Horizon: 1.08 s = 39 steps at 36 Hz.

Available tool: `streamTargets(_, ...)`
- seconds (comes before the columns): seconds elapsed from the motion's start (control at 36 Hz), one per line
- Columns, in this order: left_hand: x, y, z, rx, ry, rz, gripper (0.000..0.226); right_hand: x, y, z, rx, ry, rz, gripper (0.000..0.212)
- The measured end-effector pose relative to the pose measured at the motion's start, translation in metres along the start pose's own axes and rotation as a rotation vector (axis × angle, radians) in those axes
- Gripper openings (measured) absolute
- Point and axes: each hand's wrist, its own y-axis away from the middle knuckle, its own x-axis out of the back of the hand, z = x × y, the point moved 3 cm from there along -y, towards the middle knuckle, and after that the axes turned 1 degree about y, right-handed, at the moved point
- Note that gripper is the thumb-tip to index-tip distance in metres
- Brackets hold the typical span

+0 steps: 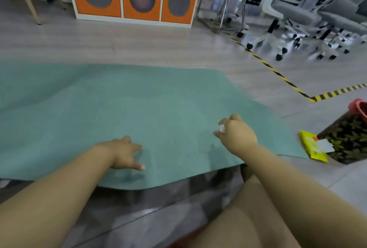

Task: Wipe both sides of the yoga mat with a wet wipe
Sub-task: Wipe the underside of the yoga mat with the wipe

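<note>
R hand point(237, 134) gripping wet wipe point(222, 128) at 3 o'clock; L hand point(125, 153) lying open, pressing yoga mat point(119, 104); mat looking soft, floppy, light, so grabbing near edge seems best

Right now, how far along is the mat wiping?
Done: the green yoga mat lies unrolled on the floor, and a wet wipe is out of the yellow wipe pack. In hand: the right hand grips that wipe over the mat while the left hand rests on it. Left: the underside; wiped area cannot be judged.
</note>
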Motion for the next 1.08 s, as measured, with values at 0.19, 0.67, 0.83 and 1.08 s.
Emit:
streamTargets(0.19,-0.014,-0.046,0.028,-0.039,-0.047,-0.031,0.077,-0.043,-0.026,0.016,-0.044,-0.08,-0.086,0.027)
streamTargets(0.67,-0.004,-0.171,0.006,0.061,-0.089,0.019,0.07,-0.147,-0.174,0.014,-0.162,-0.303,-0.099,0.033)
streamTargets(0.83,-0.005,-0.216,-0.012,0.156,-0.006,0.108,0.07,-0.187,-0.229,0.006,-0.187,-0.5,0.016,0.033)
streamTargets(1.08,-0.032,-0.228,-0.02,0.213,0.077,0.321,0.09,-0.235,-0.291,0.009,-0.14,-0.411,0.246,0.025)
